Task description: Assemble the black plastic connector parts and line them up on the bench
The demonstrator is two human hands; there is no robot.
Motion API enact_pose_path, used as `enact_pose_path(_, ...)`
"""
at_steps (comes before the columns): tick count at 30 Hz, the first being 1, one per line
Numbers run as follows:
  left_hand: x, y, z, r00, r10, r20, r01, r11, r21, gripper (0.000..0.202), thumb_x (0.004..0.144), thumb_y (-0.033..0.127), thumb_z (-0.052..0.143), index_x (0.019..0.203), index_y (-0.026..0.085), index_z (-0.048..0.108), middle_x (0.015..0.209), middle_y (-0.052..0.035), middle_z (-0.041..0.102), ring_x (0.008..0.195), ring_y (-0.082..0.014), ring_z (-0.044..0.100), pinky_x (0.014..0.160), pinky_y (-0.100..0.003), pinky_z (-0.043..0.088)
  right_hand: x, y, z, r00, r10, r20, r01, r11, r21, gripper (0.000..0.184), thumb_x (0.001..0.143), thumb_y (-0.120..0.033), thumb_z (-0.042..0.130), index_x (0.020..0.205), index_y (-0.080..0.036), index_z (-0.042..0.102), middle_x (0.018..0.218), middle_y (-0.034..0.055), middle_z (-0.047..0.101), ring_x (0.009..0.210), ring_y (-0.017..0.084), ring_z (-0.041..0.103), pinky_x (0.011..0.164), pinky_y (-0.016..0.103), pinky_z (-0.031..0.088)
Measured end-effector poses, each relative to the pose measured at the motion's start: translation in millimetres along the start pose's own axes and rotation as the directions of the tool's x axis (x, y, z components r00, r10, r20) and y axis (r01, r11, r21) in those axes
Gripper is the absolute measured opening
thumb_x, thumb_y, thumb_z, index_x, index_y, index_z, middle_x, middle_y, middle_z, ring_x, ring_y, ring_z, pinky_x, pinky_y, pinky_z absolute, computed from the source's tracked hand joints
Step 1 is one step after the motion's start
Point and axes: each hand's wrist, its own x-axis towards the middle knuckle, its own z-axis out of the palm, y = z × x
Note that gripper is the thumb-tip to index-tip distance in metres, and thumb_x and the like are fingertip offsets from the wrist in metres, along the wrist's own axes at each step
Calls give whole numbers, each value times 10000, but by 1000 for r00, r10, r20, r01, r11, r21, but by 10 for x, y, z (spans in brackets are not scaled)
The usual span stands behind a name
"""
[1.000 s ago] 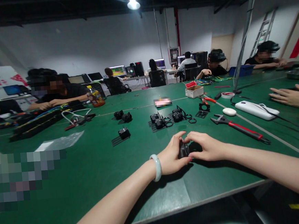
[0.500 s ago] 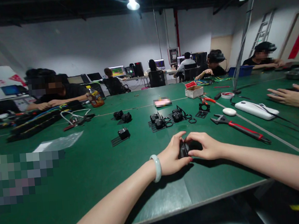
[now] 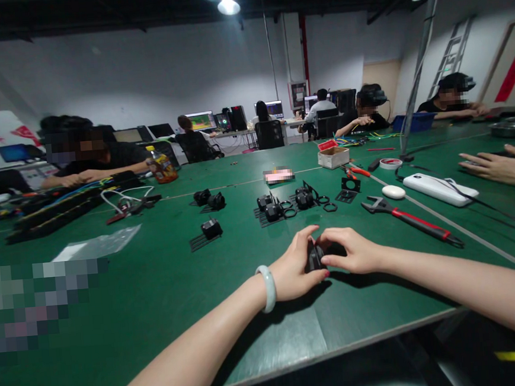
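Note:
Near the table's front edge, my left hand (image 3: 294, 271) and my right hand (image 3: 355, 252) both grip a small black plastic part (image 3: 315, 260). Fingers cover much of it, so its full shape is hidden. A pale bangle (image 3: 268, 288) circles my left wrist. Beyond my hands lie similar black parts (image 3: 271, 208) on slatted bases, with black rings (image 3: 289, 209) beside them. Another such part (image 3: 211, 228) sits to the left. A flat black bracket with a round hole (image 3: 350, 187) stands farther right.
On the green table (image 3: 160, 319), an adjustable wrench (image 3: 414, 222), a white oval object (image 3: 393, 192) and a white power bank (image 3: 440, 189) lie right. A co-worker's hand (image 3: 494, 168) rests beyond. A small box (image 3: 333, 157), a bottle (image 3: 161, 165) and a metal pole (image 3: 417, 67) stand farther back.
The whole view has shifted very slightly left. Both hands keep their hold on the black plastic part, with hardly any finger movement visible.

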Motion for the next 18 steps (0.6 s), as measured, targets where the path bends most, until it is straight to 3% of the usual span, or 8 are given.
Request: enact_pose_path(18,-1,-4,1,1000,2,1,-2,1000,6,704,676,221,565,1238,159,147,1045,-97,406,982,-212,437,866,-402,359,16,-25,-23,999,1,38,-1,1000,-8,161,746,-278,529,828,-140,538,798,53,590,711,146,528,664,265,417)
